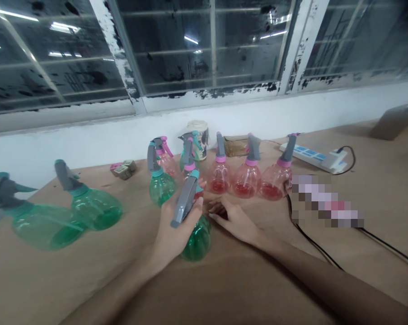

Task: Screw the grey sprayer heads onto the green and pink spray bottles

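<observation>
The left hand (175, 225) is closed round the neck of the green bottle (197, 243), thumb on the near side; the grey head (184, 201) pokes up between thumb and fingers, and the body hangs below the grip, toward the wearer and a little to the right; its long axis looks near upright, the head tipped left; whether the base touches the table (244, 284) I cannot tell.

The right hand (236, 219) is the free one, fingers loosely bent, thumb apart, holding nothing that shows; its fingertips lie just right of the left fingers, so the bottle sits to their left, very near; contact there is unclear.

Beyond the right fingertips stand three pink bottles (246, 183) in a row; past the left knuckles is another green one (161, 187); well left of the fingers are two more (97, 210).
</observation>
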The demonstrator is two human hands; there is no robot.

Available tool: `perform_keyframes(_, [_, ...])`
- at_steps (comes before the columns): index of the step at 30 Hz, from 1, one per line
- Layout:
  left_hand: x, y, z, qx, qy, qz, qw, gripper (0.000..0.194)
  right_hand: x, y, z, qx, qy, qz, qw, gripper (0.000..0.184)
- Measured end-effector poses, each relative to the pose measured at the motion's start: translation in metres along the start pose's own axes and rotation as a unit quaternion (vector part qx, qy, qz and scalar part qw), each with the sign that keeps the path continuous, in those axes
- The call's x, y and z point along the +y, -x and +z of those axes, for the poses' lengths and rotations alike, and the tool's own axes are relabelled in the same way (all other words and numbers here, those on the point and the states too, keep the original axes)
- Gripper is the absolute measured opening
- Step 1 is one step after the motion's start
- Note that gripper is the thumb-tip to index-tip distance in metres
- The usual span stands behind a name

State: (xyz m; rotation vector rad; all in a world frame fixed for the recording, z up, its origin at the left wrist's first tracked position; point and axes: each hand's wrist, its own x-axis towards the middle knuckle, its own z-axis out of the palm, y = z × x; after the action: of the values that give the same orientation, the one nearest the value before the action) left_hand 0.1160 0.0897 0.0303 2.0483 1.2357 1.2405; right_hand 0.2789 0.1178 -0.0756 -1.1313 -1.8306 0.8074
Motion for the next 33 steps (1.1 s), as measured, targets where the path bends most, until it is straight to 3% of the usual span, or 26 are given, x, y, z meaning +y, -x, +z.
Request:
perform_keyframes(10, [0.005, 0.000, -0.004, 0.000, -0.063, 0.003, 0.998, 0.003, -0.001, 0.000, 0.000, 0.006, -0.003, -0.001, 1.000, 0.015])
perform_keyframes(17, [0.009, -0.001, -0.007, -0.010, -0.076, 0.011, 0.997, 0.011, -0.001, 0.000, 0.000, 0.006, 0.001, -0.005, 1.000, 0.016])
perform_keyframes(22, [0.006, -0.003, -0.005, -0.017, -0.045, 0.012, 0.999, 0.005, -0.002, 0.000, 0.000, 0.003, 0.003, -0.006, 1.000, 0.015])
perform_keyframes(33, [-0.003, 0.006, 0.001, 0.022, -0.081, -0.010, 0.996, 0.012, -0.005, 0.000, -0.001, 0.002, 0.001, 0.004, 1.000, 0.016])
